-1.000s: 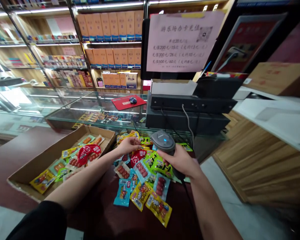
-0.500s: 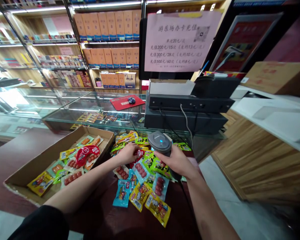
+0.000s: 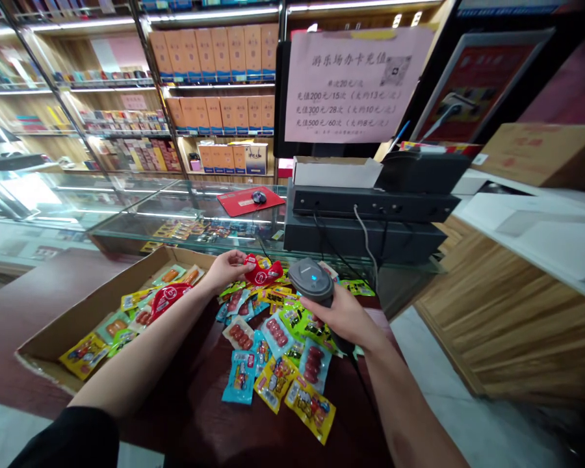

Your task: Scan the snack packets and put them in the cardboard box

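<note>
Pinched in my left hand (image 3: pixel 227 268) is a red snack packet (image 3: pixel 263 272), lifted a little over the pile. My right hand (image 3: pixel 344 315) is wrapped round the handle of a dark grey barcode scanner (image 3: pixel 312 279), whose top shows a small blue light. Below and between both hands spreads a heap of small snack packets: green ones (image 3: pixel 299 318), clear ones with sausages (image 3: pixel 277 331), a blue one (image 3: pixel 240 377) and yellow ones (image 3: pixel 311 411). Left of the heap, a shallow cardboard box (image 3: pixel 43 341) holds more packets, partly hidden by my left forearm.
A glass counter (image 3: pixel 185 203) stands behind the pile, with a red mat (image 3: pixel 234 203) and a mouse (image 3: pixel 258 197) on it. At the back right are a black cash drawer (image 3: pixel 365 237) and a screen backed with a pink paper sign (image 3: pixel 351 84). The scanner's cable hangs down to the front.
My left hand has risen from the heap and moved left and away from me, bringing up the red packet. The right hand and scanner have stayed nearly in place.
</note>
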Demonstrator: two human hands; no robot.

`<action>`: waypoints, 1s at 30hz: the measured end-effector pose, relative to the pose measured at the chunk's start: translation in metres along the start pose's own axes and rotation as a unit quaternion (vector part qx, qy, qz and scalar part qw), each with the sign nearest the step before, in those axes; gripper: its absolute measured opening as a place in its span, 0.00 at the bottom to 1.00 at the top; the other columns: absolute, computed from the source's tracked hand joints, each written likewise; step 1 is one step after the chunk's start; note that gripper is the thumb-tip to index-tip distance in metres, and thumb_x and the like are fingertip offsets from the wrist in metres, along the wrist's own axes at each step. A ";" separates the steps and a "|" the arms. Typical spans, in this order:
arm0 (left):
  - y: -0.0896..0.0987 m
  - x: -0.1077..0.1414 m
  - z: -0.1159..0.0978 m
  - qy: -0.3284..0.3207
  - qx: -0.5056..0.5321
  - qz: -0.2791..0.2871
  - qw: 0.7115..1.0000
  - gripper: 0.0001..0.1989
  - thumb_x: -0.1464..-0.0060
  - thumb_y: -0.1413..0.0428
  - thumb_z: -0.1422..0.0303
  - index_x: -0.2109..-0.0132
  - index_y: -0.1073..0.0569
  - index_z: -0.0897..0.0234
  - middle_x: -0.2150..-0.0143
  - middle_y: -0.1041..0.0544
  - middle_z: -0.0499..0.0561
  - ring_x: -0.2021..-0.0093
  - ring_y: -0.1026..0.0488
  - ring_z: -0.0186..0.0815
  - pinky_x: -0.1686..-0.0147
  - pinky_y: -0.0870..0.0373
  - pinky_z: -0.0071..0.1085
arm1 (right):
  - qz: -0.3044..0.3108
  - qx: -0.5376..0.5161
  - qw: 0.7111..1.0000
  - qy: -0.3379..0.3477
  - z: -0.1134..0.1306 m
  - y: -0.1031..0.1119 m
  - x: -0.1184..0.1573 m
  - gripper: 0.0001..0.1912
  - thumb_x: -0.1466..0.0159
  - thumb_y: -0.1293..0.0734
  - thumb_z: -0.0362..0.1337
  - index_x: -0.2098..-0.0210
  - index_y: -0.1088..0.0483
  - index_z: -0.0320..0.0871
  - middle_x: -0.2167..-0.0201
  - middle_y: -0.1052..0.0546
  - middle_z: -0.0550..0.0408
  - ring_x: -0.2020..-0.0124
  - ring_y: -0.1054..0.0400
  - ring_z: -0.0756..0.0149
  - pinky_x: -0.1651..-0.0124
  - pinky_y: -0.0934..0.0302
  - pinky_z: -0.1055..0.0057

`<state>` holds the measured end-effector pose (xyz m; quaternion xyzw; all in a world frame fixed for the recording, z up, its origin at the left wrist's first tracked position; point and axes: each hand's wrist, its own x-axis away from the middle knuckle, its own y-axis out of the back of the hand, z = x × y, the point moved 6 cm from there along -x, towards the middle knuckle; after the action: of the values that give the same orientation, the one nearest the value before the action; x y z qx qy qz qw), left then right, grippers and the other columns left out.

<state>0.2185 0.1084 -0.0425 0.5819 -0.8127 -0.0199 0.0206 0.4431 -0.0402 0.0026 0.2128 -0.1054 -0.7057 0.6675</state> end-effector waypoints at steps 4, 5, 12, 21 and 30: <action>-0.002 -0.003 0.009 0.042 0.065 0.021 0.997 0.22 0.66 0.29 0.64 0.63 0.26 0.68 0.66 0.22 0.51 0.68 0.24 0.32 0.68 0.25 0.27 | 0.045 -0.002 0.999 -0.019 -0.008 -0.011 -0.001 0.22 0.44 0.30 0.43 0.51 0.28 0.40 0.56 0.21 0.49 0.54 0.27 0.57 0.50 0.33 0.60; -0.002 -0.004 0.012 0.047 0.072 0.022 0.996 0.22 0.67 0.29 0.65 0.64 0.26 0.69 0.66 0.22 0.51 0.69 0.24 0.32 0.68 0.25 0.27 | 0.056 -0.002 0.998 -0.015 -0.009 -0.014 -0.001 0.23 0.43 0.30 0.42 0.50 0.29 0.40 0.55 0.21 0.48 0.54 0.27 0.57 0.49 0.34 0.60; 0.000 -0.004 0.013 0.067 0.128 0.010 0.989 0.21 0.69 0.28 0.71 0.66 0.28 0.69 0.68 0.22 0.50 0.71 0.24 0.33 0.70 0.24 0.29 | 0.066 0.010 0.998 -0.016 -0.012 -0.025 -0.003 0.21 0.43 0.30 0.43 0.53 0.27 0.41 0.68 0.20 0.51 0.65 0.26 0.60 0.62 0.31 0.64; 0.001 -0.004 0.015 0.062 0.116 0.029 0.991 0.23 0.68 0.28 0.68 0.64 0.28 0.70 0.66 0.22 0.52 0.70 0.23 0.33 0.70 0.25 0.28 | 0.076 -0.007 0.995 -0.060 -0.018 -0.028 -0.003 0.19 0.42 0.31 0.46 0.56 0.28 0.40 0.77 0.25 0.56 0.82 0.35 0.69 0.79 0.39 0.72; 0.005 -0.001 -0.006 0.053 0.127 0.017 0.990 0.20 0.67 0.28 0.70 0.65 0.28 0.70 0.67 0.21 0.53 0.68 0.23 0.35 0.67 0.23 0.32 | 0.087 -0.035 0.994 -0.064 -0.013 -0.030 0.003 0.19 0.43 0.30 0.46 0.58 0.31 0.42 0.78 0.27 0.58 0.81 0.34 0.68 0.79 0.38 0.72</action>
<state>0.2144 0.1106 -0.0367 0.5663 -0.8161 0.1147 -0.0097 0.4217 -0.0386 -0.0219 0.1340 -0.1411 -0.6601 0.7256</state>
